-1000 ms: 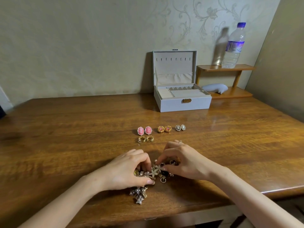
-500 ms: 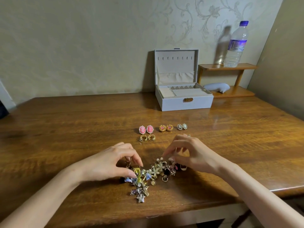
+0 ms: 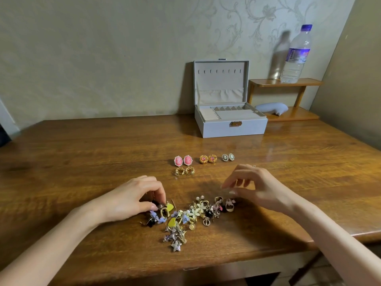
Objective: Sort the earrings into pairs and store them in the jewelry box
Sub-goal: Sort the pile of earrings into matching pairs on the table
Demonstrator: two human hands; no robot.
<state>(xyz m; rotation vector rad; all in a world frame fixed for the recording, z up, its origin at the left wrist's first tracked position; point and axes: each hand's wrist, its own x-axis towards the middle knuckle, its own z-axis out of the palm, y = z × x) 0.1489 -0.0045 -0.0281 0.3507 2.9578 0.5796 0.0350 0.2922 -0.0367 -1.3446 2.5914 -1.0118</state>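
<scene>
**A:** Where were the earrings?
**B:** Most lay in a pile [image 3: 185, 217] near the table [image 3: 82, 162] edge. Four pairs [image 3: 183, 160] sat between it and the open box [image 3: 233, 126].
**A:** And the hands?
**B:** The left hand [image 3: 132, 201] pinched a dark earring [image 3: 155, 203]. The right hand [image 3: 255, 186] hung above the pile, fingers loose, holding nothing.
**A:** Any tip?
**B:** It was best to lift one slowly, so no hooks dragged others.

Water bottle [image 3: 295, 56] tops wooden shelf [image 3: 284, 82]; grey object [image 3: 271, 108] beneath.
</scene>
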